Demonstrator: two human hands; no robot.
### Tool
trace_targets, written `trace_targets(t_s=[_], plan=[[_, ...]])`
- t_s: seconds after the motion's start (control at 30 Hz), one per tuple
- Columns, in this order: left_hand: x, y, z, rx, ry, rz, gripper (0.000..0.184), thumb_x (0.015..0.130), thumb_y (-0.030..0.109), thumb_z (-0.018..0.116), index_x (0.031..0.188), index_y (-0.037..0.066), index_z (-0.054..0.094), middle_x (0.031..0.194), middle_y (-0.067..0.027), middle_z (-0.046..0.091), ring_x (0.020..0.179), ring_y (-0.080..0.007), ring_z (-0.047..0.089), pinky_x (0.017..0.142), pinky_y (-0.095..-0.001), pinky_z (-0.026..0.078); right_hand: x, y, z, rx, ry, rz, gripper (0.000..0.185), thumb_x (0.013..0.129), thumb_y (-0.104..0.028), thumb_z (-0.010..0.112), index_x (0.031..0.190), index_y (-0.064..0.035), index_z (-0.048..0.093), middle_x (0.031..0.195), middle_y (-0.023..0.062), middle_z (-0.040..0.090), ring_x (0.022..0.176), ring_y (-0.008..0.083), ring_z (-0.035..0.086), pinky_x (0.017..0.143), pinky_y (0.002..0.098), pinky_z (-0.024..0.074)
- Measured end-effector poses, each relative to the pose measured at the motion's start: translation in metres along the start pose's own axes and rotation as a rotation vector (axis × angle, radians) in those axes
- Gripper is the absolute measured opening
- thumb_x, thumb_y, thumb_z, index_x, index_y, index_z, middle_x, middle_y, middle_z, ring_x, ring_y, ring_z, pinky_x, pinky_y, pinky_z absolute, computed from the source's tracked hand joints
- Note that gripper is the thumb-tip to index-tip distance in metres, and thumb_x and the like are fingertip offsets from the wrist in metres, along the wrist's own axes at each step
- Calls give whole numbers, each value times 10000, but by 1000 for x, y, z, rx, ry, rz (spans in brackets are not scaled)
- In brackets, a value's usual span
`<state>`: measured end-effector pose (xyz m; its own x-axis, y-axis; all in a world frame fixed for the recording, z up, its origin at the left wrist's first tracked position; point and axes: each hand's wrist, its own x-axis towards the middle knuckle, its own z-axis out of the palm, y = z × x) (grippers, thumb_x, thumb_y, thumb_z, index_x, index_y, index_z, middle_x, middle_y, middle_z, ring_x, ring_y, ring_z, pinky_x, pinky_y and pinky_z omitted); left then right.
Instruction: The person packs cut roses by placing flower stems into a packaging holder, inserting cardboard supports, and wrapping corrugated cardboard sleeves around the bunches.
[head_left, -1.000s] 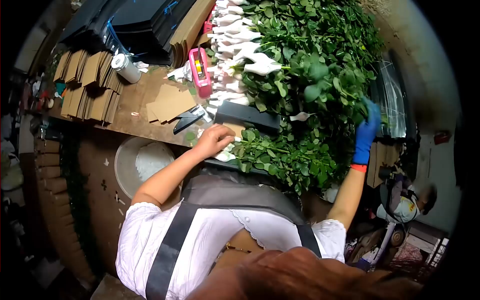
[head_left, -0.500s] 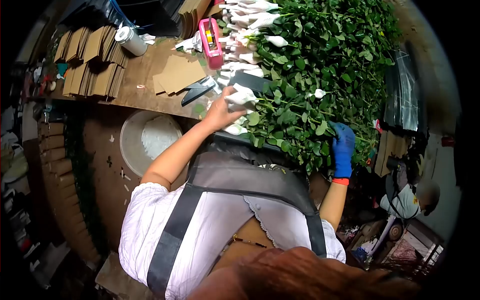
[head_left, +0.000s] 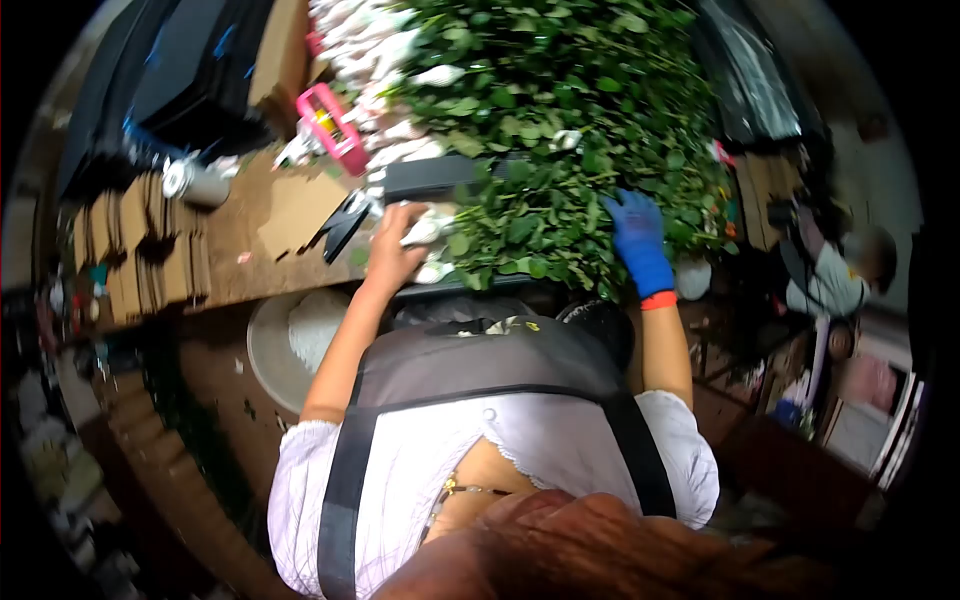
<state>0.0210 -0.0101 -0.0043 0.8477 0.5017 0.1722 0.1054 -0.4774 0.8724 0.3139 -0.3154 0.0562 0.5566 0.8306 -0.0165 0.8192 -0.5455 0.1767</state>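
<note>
Long leafy flower stems (head_left: 560, 90) lie piled across the bench, their heads at the left in white netting sleeves. My left hand (head_left: 392, 255), bare, has its fingers curled round a white-netted flower head (head_left: 430, 228) at the near edge of the pile. My right hand (head_left: 642, 245), in a blue glove with an orange cuff, lies over the leaves near the stem ends. Its fingers look spread, with the tips partly lost among leaves. A dark flat strip (head_left: 430, 178) lies across the flowers just beyond my left hand.
Left of the flowers are a pink tape dispenser (head_left: 332, 128), cardboard sheets (head_left: 298, 212), a dark blade-like tool (head_left: 345, 232), a white bottle (head_left: 195, 184) and stacked cardboard pieces (head_left: 150, 245). A round tub (head_left: 265, 350) stands below the bench. Another person (head_left: 835, 275) is at far right.
The view has swung, so the bench and both hands appear further left in it. My left hand stays at the netted heads and my right hand on the leaves.
</note>
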Motion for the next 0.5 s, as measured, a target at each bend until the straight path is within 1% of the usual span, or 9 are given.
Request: trace_targets(t_s=[0.03, 0.13, 0.17, 0.23, 0.27, 0.3, 0.37, 0.43, 0.5], plan=[[0, 1, 1, 19, 5, -15, 587, 648, -88, 673, 1196, 99, 574, 1155, -113, 573, 970, -283, 625, 869, -352, 528, -3, -9, -4, -113, -98, 75, 527, 747, -15, 636, 1255, -150, 611, 1236, 120, 613, 1092, 352, 580, 918, 463, 474], [1, -4, 5, 19, 39, 9, 517, 636, -73, 689, 1124, 50, 568, 1211, -163, 568, 988, -304, 632, 853, -374, 531, 7, -40, -80, 129, -22, 204, 555, 782, -23, 631, 1312, -178, 574, 1262, 114, 604, 1057, 347, 598, 898, 447, 491], [2, -4, 4, 31, 44, 24, 499, 636, -71, 689, 1108, 36, 567, 1224, -164, 571, 1003, -304, 634, 856, -375, 528, 10, -38, -71, 223, 233, 123, 565, 775, -15, 619, 1315, -178, 578, 1278, 110, 602, 1062, 340, 603, 907, 452, 497], [4, -4, 5, 43, 59, 30, 468, 642, -69, 690, 1085, 16, 566, 1220, -164, 589, 1022, -307, 638, 867, -368, 520, 38, -36, -51, 189, 384, -15, 604, 764, -14, 612, 1343, -177, 554, 1254, 107, 613, 1090, 334, 601, 976, 438, 478], [5, -10, 6, 0, 76, 24, 445, 652, -71, 688, 1072, 13, 569, 1181, -153, 618, 1007, -301, 643, 876, -355, 511, 47, -39, -39, 123, 406, -77, 613, 773, -18, 614, 1358, -180, 535, 1190, 108, 632, 1080, 332, 607, 1015, 433, 458], [4, -13, 8, -39, 64, -53, 450, 662, -67, 700, 1085, 22, 572, 1127, -138, 634, 1009, -290, 644, 882, -354, 508, 54, -38, -19, 145, 355, -98, 600, 774, -43, 645, 1346, -179, 529, 1156, 103, 630, 1081, 322, 594, 1029, 439, 450], [4, -6, 7, -12, 40, -156, 472, 672, -59, 710, 1115, 33, 577, 1089, -123, 638, 1027, -274, 640, 886, -354, 505, 64, -32, 8, 237, 30, -91, 385, 788, -68, 623, 1164, -152, 640, 975, 87, 655, 977, 292, 616, 920, 422, 483], [7, 10, 4, 7, 54, -3, 615, 659, -71, 699, 1246, 72, 589, 1080, -114, 618, 1020, -293, 625, 908, -356, 493, 58, -33, -4, 242, 101, -38, 361, 769, -92, 680, 1123, -158, 653, 1014, 91, 642, 1009, 305, 594, 935, 426, 481], [7, 3, 3, 130, 6, 91, 621, 651, -82, 661, 1247, 85, 613, 1090, -120, 609, 1031, -320, 611, 926, -365, 484, 45, -38, -25, 201, 189, 3, 319, 771, -100, 686, 1083, -166, 668, 983, 88, 642, 978, 308, 598, 914, 428, 486]])
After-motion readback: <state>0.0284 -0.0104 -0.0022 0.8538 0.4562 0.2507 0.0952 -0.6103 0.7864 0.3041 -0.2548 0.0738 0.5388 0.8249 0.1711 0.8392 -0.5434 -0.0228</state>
